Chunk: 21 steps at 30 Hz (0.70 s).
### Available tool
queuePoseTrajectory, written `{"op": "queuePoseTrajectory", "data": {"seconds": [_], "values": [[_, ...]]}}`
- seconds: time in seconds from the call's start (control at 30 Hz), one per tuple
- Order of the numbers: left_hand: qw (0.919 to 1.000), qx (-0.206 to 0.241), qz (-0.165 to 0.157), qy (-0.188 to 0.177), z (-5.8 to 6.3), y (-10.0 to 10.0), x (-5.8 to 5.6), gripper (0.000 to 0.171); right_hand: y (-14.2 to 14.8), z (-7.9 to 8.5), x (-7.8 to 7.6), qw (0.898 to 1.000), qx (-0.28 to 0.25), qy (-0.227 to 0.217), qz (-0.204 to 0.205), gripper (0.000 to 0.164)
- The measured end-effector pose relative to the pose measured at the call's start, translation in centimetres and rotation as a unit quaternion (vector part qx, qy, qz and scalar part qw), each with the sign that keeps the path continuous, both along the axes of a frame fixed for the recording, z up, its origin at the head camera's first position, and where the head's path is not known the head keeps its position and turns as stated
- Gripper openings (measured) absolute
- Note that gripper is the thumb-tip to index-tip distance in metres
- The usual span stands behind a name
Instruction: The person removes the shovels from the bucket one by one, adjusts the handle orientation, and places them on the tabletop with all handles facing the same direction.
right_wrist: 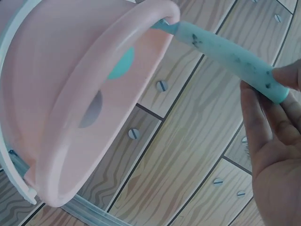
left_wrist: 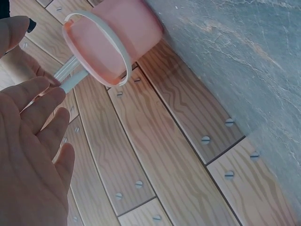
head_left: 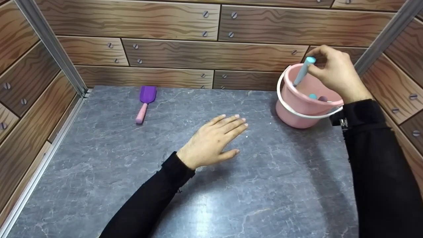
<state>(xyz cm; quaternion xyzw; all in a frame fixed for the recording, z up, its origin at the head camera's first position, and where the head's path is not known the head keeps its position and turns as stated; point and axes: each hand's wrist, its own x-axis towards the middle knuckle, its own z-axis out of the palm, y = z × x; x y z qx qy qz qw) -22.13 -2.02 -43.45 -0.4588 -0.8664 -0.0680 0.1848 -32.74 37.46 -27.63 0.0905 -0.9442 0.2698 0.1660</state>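
Note:
At the back right of the grey table stands a pink bucket (head_left: 292,94) with a white bail hanging across its front. My right hand (head_left: 333,69) pinches the end of a light-blue handle (head_left: 301,74) between thumb and fingers, over the bucket's mouth. The handle slants down into the bucket, and the tool's head is hidden behind the wall. Inside, a teal round end (right_wrist: 122,63) and a greyish-purple round end (right_wrist: 91,110) show in the right wrist view. My left hand (head_left: 214,143) is over the middle of the table, palm down, fingers straight, holding nothing.
A small purple scoop (head_left: 148,95) with a pink handle lies at the back left of the table. Wood-patterned panels (head_left: 172,54) rise along the back and both sides, with metal posts (head_left: 49,43) at the corners.

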Motion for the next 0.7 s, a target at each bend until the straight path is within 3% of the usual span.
{"op": "queuePoseTrajectory", "data": {"seconds": [0.3,0.7], "values": [[1.0,-0.003,0.001,-0.001,0.0,0.0,-0.08,0.08,-0.52,0.48,0.39,0.997,-0.031,0.063,-0.016,0.034],[1.0,-0.004,0.001,-0.005,-0.02,-0.15,-0.11,0.08,-1.04,1.0,0.71,0.993,-0.061,0.103,-0.02,0.033]]}}
